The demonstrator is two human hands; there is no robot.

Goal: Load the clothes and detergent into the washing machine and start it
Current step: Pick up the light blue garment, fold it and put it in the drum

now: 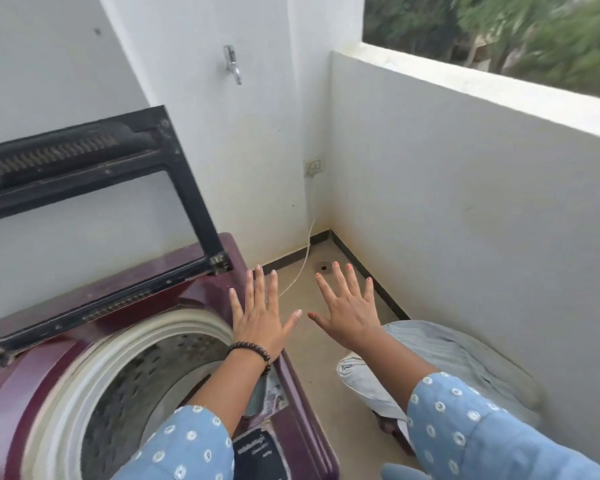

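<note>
Head view showed us both hands held out flat, palms down, holding nothing. Our left hand (258, 322) had its fingers spread straight above the right rim of the washer (84, 358), whose lid (94, 209) stood raised at the far left. Our right hand (349, 311) was splayed the same way over the floor (312, 368). Pale clothes (440, 358) lay heaped on the floor near right, beside the wall (465, 220).

Both arms wear light blue cloth sleeves (471, 424) dotted with small white rings. A string of dark round wooden beads (253, 349) circles the left wrist. The right hand's (349, 311) fingernails are painted orange.
</note>
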